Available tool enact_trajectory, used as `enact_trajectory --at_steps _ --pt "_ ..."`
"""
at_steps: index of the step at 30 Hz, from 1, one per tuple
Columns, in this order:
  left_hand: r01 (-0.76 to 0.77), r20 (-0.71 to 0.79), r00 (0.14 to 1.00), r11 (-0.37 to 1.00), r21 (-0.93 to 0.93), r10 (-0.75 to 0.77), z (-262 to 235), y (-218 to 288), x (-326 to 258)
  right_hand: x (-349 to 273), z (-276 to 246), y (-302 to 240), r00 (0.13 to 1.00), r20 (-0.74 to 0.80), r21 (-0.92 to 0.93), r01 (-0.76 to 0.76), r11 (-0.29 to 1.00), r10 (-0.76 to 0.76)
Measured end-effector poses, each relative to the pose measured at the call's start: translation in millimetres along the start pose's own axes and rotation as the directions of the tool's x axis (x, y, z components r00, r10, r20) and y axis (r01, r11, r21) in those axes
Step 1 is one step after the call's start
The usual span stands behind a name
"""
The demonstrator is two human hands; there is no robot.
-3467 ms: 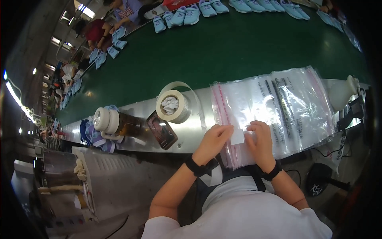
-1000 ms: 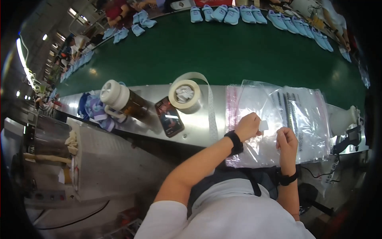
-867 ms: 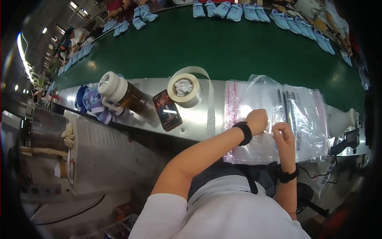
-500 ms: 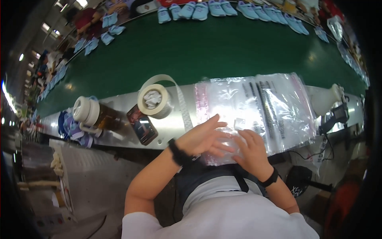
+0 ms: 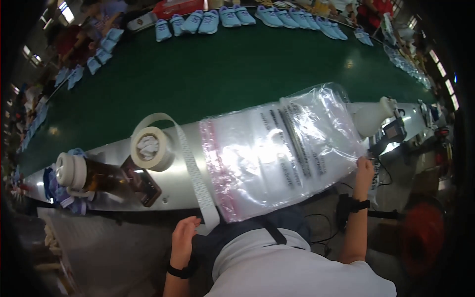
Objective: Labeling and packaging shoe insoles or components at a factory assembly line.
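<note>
My left hand (image 5: pixel 183 238) is low at the front edge of the metal ledge, fingers closed on the end of a pale label strip (image 5: pixel 193 171). That strip loops up and over from a label roll (image 5: pixel 161 157), whose core is stuffed with white crumpled material. To the strip's right lies a stack of clear plastic bags (image 5: pixel 247 158) with pink-edged ends and dark print. Its near right corner is pinched by my right hand (image 5: pixel 364 167).
Left of the roll, a dark phone (image 5: pixel 143 185) lies beside a white-lidded bottle (image 5: pixel 94 174) of brown liquid. Purple-blue cloth or shoes (image 5: pixel 64 193) sit at the far left. A tape dispenser-like device (image 5: pixel 388 133) stands right. Light-blue shoes (image 5: pixel 200 22) line the green belt's far side.
My hands have parted from over the bags: the left went down and left to the strip's end, the right out to the bags' corner. The whole view has shifted.
</note>
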State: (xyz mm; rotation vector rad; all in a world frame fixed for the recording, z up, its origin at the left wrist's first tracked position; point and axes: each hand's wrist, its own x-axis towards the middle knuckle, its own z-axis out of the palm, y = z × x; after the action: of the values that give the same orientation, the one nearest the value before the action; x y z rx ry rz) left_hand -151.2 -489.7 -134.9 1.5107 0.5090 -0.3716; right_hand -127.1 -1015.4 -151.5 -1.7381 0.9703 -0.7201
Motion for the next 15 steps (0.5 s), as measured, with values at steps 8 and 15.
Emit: enact_trajectory --at_steps 8,15 --pt "-0.183 0.244 0.962 0.954 0.237 0.124 31 2 21 -113 55 -77 0.867 0.362 -0.089 0.398 0.913 -0.342" --pt "-0.305 0.502 0.850 0.927 0.220 0.161 65 30 12 -229 143 -98 0.066 0.998 0.010 -0.030 0.999 -0.008"
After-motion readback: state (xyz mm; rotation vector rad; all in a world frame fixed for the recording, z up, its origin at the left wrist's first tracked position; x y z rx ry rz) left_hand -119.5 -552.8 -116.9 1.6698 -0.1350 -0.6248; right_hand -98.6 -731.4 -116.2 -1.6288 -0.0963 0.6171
